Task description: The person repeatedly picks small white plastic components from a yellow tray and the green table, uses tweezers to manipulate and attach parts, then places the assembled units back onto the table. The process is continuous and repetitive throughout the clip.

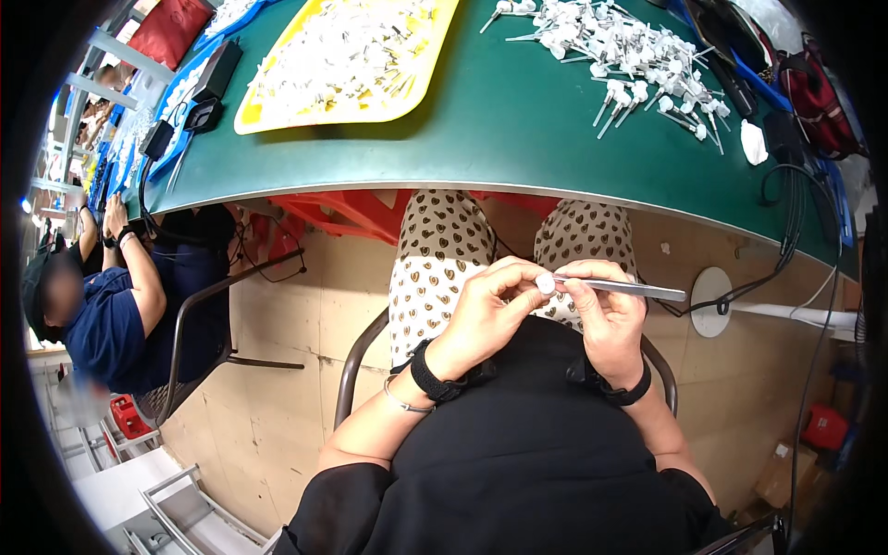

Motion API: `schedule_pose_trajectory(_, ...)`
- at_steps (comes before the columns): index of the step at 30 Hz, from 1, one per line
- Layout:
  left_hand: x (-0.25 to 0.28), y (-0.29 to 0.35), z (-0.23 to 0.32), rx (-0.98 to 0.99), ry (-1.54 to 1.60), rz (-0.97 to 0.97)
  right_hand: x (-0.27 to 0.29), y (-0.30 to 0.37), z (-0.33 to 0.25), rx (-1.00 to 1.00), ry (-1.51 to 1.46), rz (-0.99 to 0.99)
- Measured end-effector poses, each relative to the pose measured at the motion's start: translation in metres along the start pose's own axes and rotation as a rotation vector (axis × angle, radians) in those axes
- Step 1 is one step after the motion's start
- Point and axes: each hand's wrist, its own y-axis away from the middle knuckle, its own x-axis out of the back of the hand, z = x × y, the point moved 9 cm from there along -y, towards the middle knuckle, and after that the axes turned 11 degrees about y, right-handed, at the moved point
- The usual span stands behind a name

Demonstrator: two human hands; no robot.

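A black top [536, 444], heart-print trousers [435, 277], black wristbands [431, 374] and a silvery bracelet [404, 404] are worn.

Green table [462, 153]: yellow tray [287, 117], white parts [638, 55]

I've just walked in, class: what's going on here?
The left hand pinches a small white piece; the right hand holds a slim metal tool, one end close to it. On the green table lie a yellow tray of small parts and, to its right, a loose pile of white parts with thin stems.
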Motion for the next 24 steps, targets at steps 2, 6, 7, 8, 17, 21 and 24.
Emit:
schedule_pose_trajectory(2,0.000,0.000,0.005,-0.039,-0.039,0.004,-0.001,-0.002,-0.005,0.024,0.042,-0.015)
schedule_pose_trajectory(6,0.000,0.001,0.010,-0.111,-0.115,0.005,-0.003,-0.002,-0.005,0.052,0.083,-0.023)
schedule_pose_trajectory(7,0.000,0.001,0.011,-0.123,-0.133,0.002,-0.002,-0.002,-0.005,0.059,0.094,-0.023)
schedule_pose_trajectory(8,0.000,0.001,0.011,-0.135,-0.152,-0.002,-0.002,-0.002,-0.005,0.065,0.105,-0.023)
schedule_pose_trajectory(17,-0.001,0.003,0.017,-0.194,-0.225,0.001,-0.002,-0.002,-0.006,0.092,0.168,-0.004)
schedule_pose_trajectory(21,-0.001,0.003,0.015,-0.197,-0.227,-0.001,-0.002,-0.001,-0.005,0.071,0.158,-0.003)
schedule_pose_trajectory(24,-0.001,0.004,0.014,-0.197,-0.223,-0.001,-0.001,-0.001,-0.004,0.057,0.144,-0.001)
